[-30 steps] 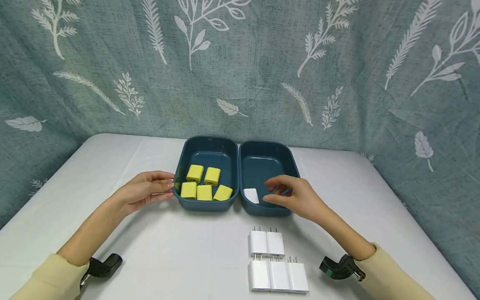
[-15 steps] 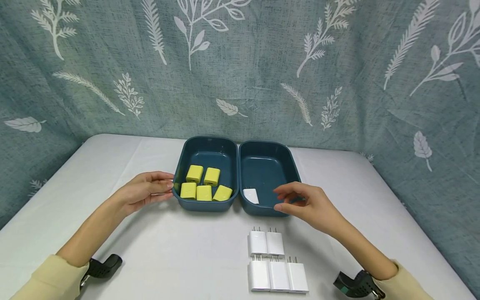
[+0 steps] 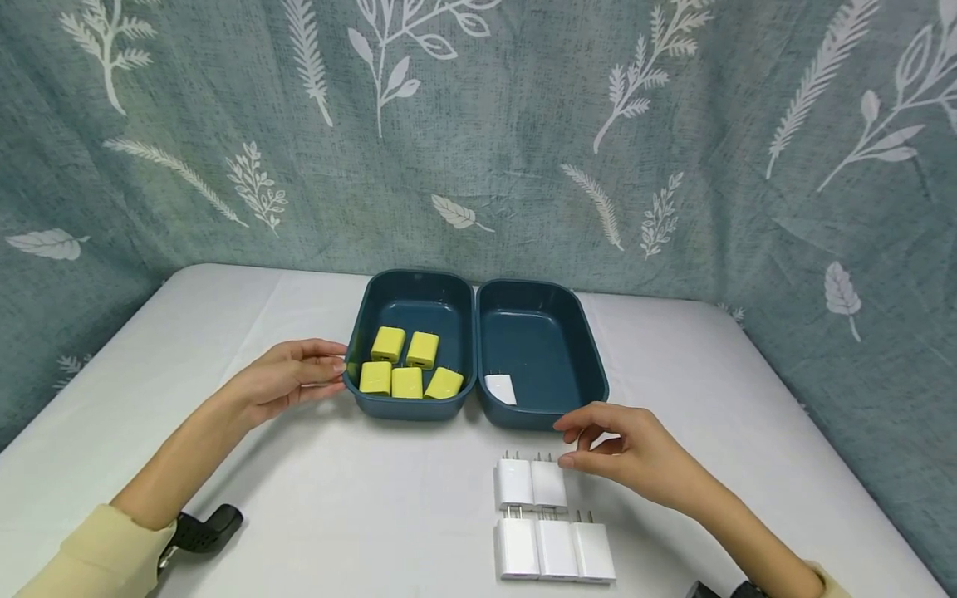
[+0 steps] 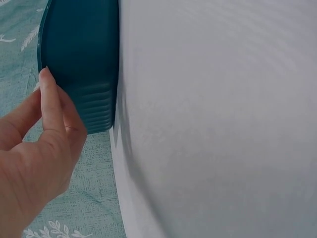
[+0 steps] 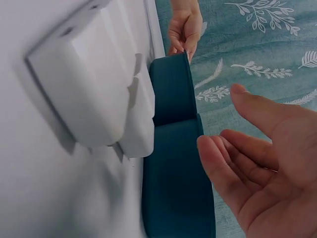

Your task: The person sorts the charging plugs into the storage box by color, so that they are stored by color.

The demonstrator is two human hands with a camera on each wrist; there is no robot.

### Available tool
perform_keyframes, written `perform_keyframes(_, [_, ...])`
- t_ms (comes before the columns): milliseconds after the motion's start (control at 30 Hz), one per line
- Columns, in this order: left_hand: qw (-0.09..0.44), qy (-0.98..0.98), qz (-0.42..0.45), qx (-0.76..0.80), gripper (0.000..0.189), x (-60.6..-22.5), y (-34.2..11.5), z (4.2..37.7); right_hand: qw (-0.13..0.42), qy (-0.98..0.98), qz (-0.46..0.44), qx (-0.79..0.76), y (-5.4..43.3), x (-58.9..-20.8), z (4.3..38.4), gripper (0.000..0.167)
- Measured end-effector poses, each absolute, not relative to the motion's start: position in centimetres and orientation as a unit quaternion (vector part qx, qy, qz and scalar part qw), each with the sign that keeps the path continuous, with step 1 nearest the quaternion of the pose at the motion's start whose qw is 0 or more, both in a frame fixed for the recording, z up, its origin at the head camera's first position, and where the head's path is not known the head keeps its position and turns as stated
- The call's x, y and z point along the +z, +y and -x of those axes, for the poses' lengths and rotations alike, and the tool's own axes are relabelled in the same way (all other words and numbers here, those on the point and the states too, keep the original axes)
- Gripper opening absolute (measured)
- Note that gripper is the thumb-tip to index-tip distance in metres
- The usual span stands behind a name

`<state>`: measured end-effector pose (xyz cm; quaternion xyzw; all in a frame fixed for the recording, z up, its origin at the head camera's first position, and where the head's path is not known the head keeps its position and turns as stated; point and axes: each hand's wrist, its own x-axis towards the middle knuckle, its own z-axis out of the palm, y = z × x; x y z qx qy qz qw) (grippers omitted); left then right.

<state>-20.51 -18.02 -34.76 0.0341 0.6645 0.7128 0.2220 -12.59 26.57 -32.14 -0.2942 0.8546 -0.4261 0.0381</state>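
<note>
In the head view, a pale beige left sleeve (image 3: 90, 561) is covering the arm at lower left, its plain cuff (image 3: 138, 529) ending short of the wrist. A black left camera (image 3: 196, 534) is showing a smooth, rounded end there, with a small metallic bit (image 3: 164, 559) glinting by the cuff. At lower right, a beige right sleeve (image 3: 831, 583) is peeking in, and the bottom edge is cropping a dark right camera (image 3: 703, 590). The left fingers (image 3: 317, 347) and right fingers (image 3: 601, 414) are showing bare.
</note>
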Motion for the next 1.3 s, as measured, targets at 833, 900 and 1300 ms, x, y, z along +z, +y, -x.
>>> perform_keyframes(833, [0.212, 0.663, -0.032, 0.718, 0.048, -34.8, -17.1, 19.3, 0.093, 0.873, 0.328, -0.349, 27.7, -34.8, 11.3, 0.049])
perform_keyframes(900, [0.21, 0.663, -0.029, 0.718, 0.048, -34.9, -17.1, 19.1, 0.091, 0.873, 0.33, -0.347, 27.7, -35.0, 11.3, 0.048])
perform_keyframes(1300, [0.207, 0.661, -0.02, 0.721, 0.047, -34.8, -16.9, 18.4, 0.097, 0.877, 0.331, -0.335, 27.9, -35.6, 10.9, 0.043])
